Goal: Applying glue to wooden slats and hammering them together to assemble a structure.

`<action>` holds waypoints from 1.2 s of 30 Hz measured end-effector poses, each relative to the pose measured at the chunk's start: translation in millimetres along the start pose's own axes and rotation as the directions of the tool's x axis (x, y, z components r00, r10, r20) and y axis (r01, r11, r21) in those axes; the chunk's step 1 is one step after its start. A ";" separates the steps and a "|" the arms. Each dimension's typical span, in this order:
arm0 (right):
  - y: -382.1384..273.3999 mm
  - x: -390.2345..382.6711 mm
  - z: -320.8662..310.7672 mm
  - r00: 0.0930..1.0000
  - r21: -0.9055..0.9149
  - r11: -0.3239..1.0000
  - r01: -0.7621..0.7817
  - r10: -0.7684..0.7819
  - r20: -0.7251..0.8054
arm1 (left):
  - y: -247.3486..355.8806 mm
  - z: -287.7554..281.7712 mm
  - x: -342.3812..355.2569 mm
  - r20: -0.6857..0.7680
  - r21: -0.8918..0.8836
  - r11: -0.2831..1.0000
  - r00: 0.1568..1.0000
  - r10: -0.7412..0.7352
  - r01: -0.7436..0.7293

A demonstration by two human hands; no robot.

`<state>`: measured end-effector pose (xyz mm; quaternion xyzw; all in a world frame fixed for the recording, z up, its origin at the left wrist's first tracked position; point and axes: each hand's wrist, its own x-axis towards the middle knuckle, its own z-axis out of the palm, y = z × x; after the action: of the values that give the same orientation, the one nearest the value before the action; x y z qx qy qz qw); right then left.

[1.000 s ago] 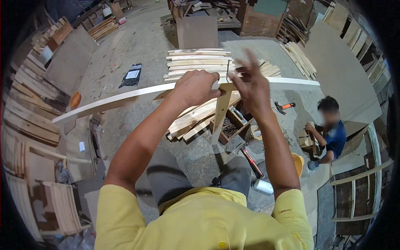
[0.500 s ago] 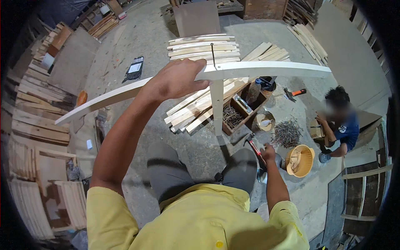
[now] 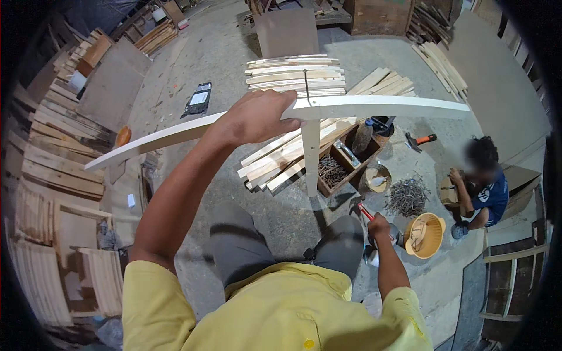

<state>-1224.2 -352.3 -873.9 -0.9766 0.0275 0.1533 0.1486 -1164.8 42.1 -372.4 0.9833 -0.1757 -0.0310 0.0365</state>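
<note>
A long pale wooden board [image 3: 386,106] spans the view crosswise at about waist height. It rests on the top end of an upright wooden piece [image 3: 311,161], forming a T. My left hand [image 3: 260,117] is closed over the board just left of that joint, thumb on the near side. A long nail [image 3: 307,85] stands up from the board beside the thumb. Low at my right knee, my right hand [image 3: 380,226] is wrapped round the red handle of a hammer [image 3: 366,212]; its head points toward the toolbox and is hard to make out.
Past the upright sit a wooden toolbox [image 3: 353,176] of nails, a round tub [image 3: 384,171], a nail heap [image 3: 408,198] and a yellow basket [image 3: 439,235]. An orange-handled hammer [image 3: 421,141] lies beyond. A person [image 3: 493,193] crouches at the right. Board stacks [image 3: 293,73] lie ahead.
The view has shifted slightly. My right hand has closed more firmly round the hammer handle and sits a little lower. My left hand keeps its hold on the board.
</note>
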 end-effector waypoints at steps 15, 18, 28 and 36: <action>-248.5 -185.8 -461.7 0.739 0.376 0.693 0.615 -0.341 -0.581 | -9.0 5.4 -12.1 -0.082 -0.002 0.999 0.996 0.041 -0.041; -278.4 -170.3 -488.2 0.617 0.222 0.656 0.722 -0.465 -0.635 | -8.2 2.9 -14.0 -0.052 -0.053 0.998 0.998 0.035 -0.038; -295.7 -179.2 -531.8 0.600 0.121 0.717 0.687 -0.465 -0.651 | -8.9 7.2 -17.5 -0.124 -0.077 0.994 0.990 0.068 -0.078; -301.4 -177.9 -482.1 0.678 -0.100 0.740 0.665 -0.654 -0.335 | -8.8 6.9 -10.2 -0.081 -0.044 0.996 0.994 0.079 -0.083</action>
<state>-1223.2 -207.2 -296.1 -0.9292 -0.2978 -0.0863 0.2012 -1171.8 53.5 -379.5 0.9747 -0.2131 0.0052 0.0677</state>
